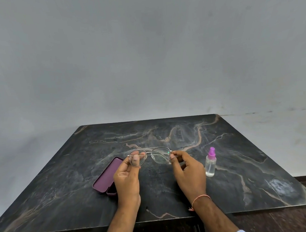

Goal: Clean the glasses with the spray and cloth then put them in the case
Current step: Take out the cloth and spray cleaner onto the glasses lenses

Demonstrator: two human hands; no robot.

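Plainly light and fragile, the glasses [150, 155] hang above the bench [241, 164], each hand's grip, left hand [126, 178] and right hand [188, 172], pinching a frame end, wisely off the lenses.

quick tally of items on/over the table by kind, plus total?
glasses: 1, held over the table by left hand and right hand
case: 1, purple, open
spray bottle: 1, purple cap
cloth: 0 visible
Total: 3
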